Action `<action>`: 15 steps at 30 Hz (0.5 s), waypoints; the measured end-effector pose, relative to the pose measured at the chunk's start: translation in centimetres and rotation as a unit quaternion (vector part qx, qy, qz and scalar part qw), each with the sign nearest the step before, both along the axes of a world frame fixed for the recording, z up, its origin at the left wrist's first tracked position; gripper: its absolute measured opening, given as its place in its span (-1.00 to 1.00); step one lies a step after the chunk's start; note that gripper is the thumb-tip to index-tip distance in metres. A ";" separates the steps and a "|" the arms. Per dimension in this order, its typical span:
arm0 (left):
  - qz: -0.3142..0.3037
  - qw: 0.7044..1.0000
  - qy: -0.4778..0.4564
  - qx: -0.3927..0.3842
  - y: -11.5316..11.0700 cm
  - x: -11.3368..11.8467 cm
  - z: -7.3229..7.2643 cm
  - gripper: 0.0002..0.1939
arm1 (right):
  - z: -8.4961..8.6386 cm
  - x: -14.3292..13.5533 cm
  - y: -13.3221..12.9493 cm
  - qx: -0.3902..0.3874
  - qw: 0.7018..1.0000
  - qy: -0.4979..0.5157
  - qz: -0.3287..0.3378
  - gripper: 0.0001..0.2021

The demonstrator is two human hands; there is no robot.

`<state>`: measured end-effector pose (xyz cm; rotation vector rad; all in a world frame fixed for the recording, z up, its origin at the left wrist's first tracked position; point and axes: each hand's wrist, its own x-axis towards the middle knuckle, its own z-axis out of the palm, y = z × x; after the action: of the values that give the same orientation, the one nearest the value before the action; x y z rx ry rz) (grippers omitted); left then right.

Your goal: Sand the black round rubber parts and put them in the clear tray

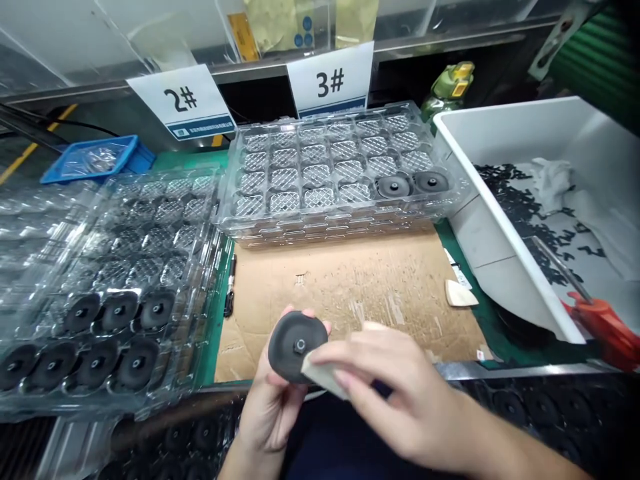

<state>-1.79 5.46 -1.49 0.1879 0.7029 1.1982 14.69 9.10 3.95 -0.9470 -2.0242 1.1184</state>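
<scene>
My left hand [273, 407] holds a round black part [287, 350] with a small metal centre, fingers wrapped round its edge and underside. In my right hand [395, 387] a pale, flat, pad-like piece [325, 378] is pinched, and its tip touches the lower right of the black part's face. Both hands are over the near edge of a brown cardboard sheet [340, 280]. Beyond the sheet stands a stack of clear compartment trays [300, 223], with two black parts [395, 187] in its front right compartments.
Clear trays with several black parts [120, 310] lie at left, near a blue bin [133, 157]. A white bin [500, 260] holding small black pieces and a red-handled tool [607, 327] stands right. A marker [231, 283] and another pale piece [459, 293] lie beside the cardboard's middle.
</scene>
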 end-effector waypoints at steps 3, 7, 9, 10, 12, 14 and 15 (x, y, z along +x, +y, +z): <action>-0.013 0.999 -0.045 0.014 0.2 0.2 -0.2 -0.50 | -1.4 2.7 0.0 -0.101 0.991 0.021 -0.086 -0.77; -0.055 0.994 -0.088 0.029 0.3 1.2 0.2 -0.51 | -5.2 3.9 0.5 -0.169 0.949 0.091 -0.251 -0.77; -0.054 0.993 -0.094 0.043 0.3 1.5 0.4 -0.49 | -7.0 3.7 0.6 -0.198 0.941 0.081 -0.263 -0.75; -0.050 0.993 -0.094 0.045 0.2 1.6 0.5 -0.49 | -7.7 3.5 0.6 -0.210 0.943 0.068 -0.251 -0.74; -0.048 0.994 -0.093 0.043 0.2 1.8 0.5 -0.49 | -8.8 3.0 0.5 -0.223 0.952 0.030 -0.206 -0.73; -0.056 0.992 -0.103 0.038 0.2 1.9 0.3 -0.48 | -9.5 2.6 0.3 -0.227 0.960 -0.007 -0.164 -0.71; -0.059 0.991 -0.112 0.038 0.3 1.9 0.3 -0.48 | -9.8 2.4 0.3 -0.227 0.962 -0.020 -0.149 -0.71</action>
<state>0.16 5.72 -1.23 0.1541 0.4433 1.1126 17.07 9.35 -5.81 -1.4578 -1.6060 1.4243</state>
